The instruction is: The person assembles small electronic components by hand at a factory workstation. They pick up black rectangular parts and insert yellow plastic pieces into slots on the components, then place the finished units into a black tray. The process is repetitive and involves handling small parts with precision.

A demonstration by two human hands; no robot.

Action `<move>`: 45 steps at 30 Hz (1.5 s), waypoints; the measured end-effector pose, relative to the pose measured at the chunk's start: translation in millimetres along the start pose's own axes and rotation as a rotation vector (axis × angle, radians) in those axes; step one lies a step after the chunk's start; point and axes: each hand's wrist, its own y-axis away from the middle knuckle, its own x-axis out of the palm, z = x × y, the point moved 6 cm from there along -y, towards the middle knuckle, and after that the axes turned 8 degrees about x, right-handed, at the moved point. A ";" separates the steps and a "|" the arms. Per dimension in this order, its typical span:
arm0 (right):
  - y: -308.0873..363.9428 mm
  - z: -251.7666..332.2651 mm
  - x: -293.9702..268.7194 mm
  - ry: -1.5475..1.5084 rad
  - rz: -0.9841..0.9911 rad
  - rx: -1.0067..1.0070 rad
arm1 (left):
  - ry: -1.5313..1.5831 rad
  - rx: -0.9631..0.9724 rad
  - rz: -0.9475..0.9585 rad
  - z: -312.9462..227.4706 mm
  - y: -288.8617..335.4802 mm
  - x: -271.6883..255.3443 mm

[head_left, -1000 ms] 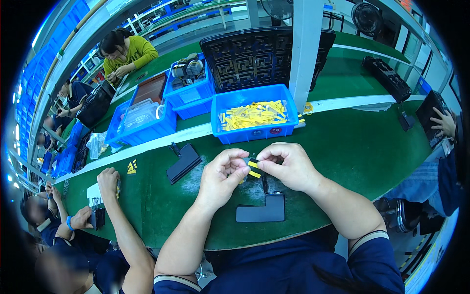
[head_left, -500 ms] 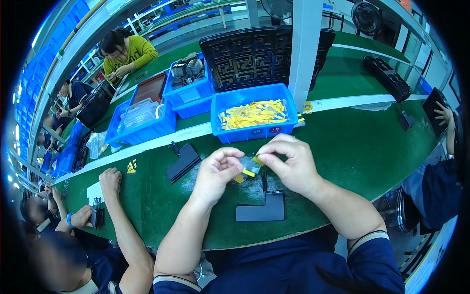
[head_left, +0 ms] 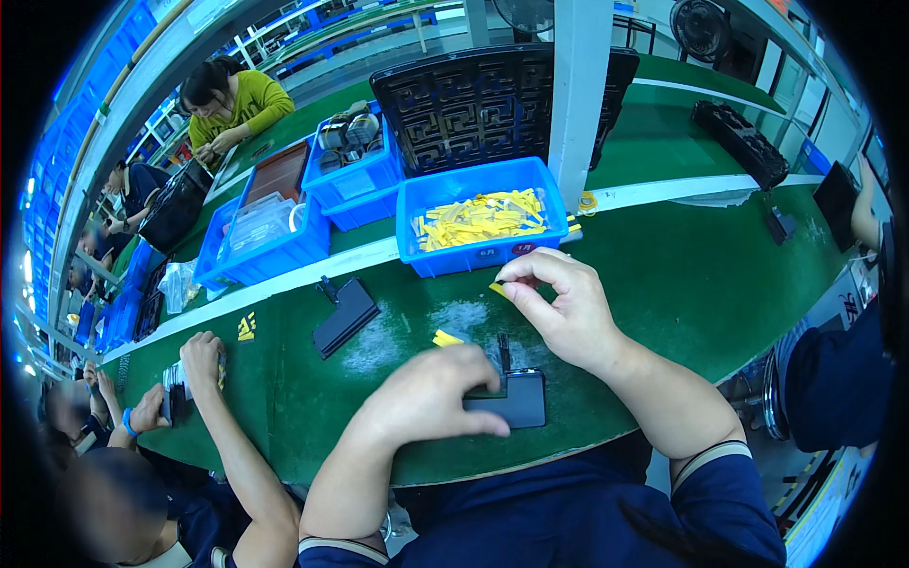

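Note:
My right hand (head_left: 566, 308) is raised over the bench, thumb and forefinger pinching a small yellow strip (head_left: 498, 289). My left hand (head_left: 421, 396) is lower, thumb and fingers apart, around the left end of a dark L-shaped battery-like block (head_left: 527, 396). Whether it touches the block I cannot tell. A thin black connector tail (head_left: 504, 352) sticks up from the block's far edge. Just beyond my left hand lie a few yellow strips (head_left: 447, 338).
A blue bin (head_left: 440, 262) heaped with yellow strips stands ahead. Another dark L-shaped block (head_left: 347, 317) lies to the left. A white post (head_left: 576, 104) rises behind the bin. At left, a co-worker's hand (head_left: 202, 360) rests near the bench; another person sits at right.
My left hand has come away from the right one and moved down to the L-shaped block. My right hand stays raised with the yellow strip. The view has shifted slightly.

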 end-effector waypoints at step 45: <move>12.3 14.5 16.4 0.271 0.149 -0.106 | -0.234 -0.037 -0.421 -1.5 10.2 -29.8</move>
